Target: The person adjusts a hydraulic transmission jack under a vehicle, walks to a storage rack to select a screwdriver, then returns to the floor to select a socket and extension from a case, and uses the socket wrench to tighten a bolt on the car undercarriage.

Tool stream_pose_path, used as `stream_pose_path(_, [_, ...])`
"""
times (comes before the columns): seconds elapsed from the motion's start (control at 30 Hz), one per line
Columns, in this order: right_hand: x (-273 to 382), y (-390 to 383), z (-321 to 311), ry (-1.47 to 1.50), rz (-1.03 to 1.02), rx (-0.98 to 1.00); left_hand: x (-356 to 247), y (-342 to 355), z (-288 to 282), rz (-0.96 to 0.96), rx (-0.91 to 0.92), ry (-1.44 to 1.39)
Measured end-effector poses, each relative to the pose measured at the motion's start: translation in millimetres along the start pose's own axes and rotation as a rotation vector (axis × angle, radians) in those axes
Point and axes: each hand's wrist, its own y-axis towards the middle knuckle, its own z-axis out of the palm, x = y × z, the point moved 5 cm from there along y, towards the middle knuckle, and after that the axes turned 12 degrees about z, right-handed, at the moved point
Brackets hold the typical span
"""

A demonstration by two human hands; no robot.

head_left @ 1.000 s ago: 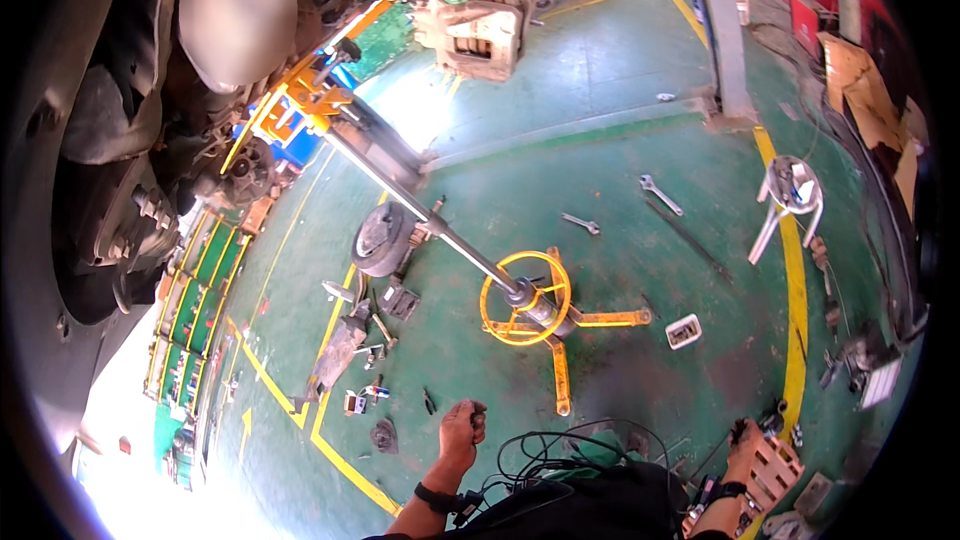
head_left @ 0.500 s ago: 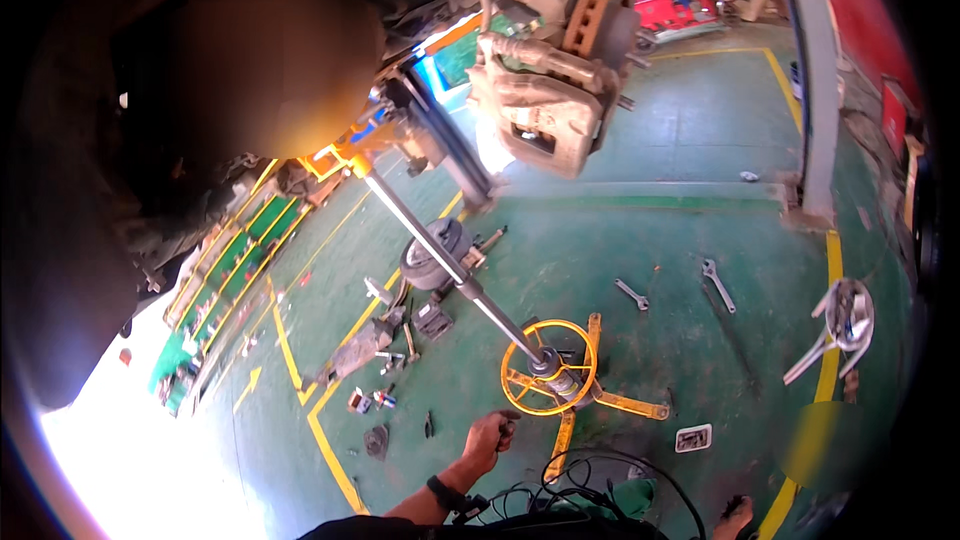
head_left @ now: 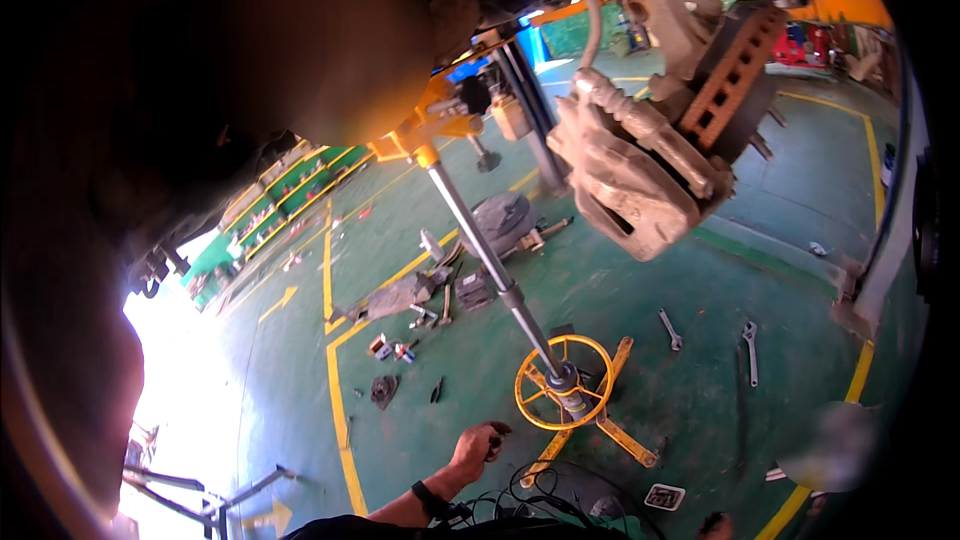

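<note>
My left hand (head_left: 480,448) is held low, its fingers curled closed; anything inside them is hidden. A dark band circles that wrist. Just beyond the hand stands a tall jack (head_left: 487,255) with a chrome post, a yellow ring and splayed yellow legs. Its yellow head (head_left: 405,138) meets the vehicle's dark underside. My right hand (head_left: 716,526) barely shows at the lower edge, its fingers too dark and cut off to read. A dusty brake caliper (head_left: 625,175) hangs on a rusty brake disc (head_left: 735,80) at upper right, apart from both hands.
Two wrenches (head_left: 751,352) lie on the green floor right of the jack. A small tray (head_left: 665,497) and black cables (head_left: 500,500) are near me. Pliers (head_left: 437,390), a hammer (head_left: 447,302) and dark parts lie to the left. A lift post (head_left: 885,230) stands right.
The view has shifted, so the caliper and disc appear larger and farther right. My left hand stays closed beside the jack's base. My right hand shows less at the lower edge.
</note>
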Motion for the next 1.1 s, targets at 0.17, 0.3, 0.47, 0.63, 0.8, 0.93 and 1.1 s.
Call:
stream_pose_path(0.17, [98.6, -19.7, 99.0, -0.251, -0.008, 0.223, 8.8, -33.1, -25.7, -0.024, -0.193, -0.111])
stream_pose_path(0.3, [94.6, 62.6, 62.5, -0.295, 0.116, 0.029, 11.3, -43.2, -21.6, 0.012, -0.286, -0.22])
stream_pose_path(0.47, [97.1, 115.2, 53.6, -0.349, 0.127, 0.002, 21.9, -48.0, -20.9, 0.035, -0.315, -0.242])
stream_pose_path(0.63, [89.7, 102.4, 107.3, -0.238, 0.279, -0.071, 19.4, -66.0, -32.5, 0.029, -0.419, -0.24])
stream_pose_path(0.8, [69.3, 99.6, 120.0, -0.205, 0.292, -0.017, 2.6, -67.9, -41.8, 0.15, -0.45, -0.176])
stream_pose_path(0.93, [71.7, 83.3, 125.0, -0.234, 0.339, -0.002, 3.1, -70.5, -44.0, 0.18, -0.486, -0.162])
stream_pose_path(1.1, [86.7, 63.3, 128.4, -0.259, 0.378, -0.032, 7.2, -74.0, -33.6, 0.167, -0.465, -0.185])
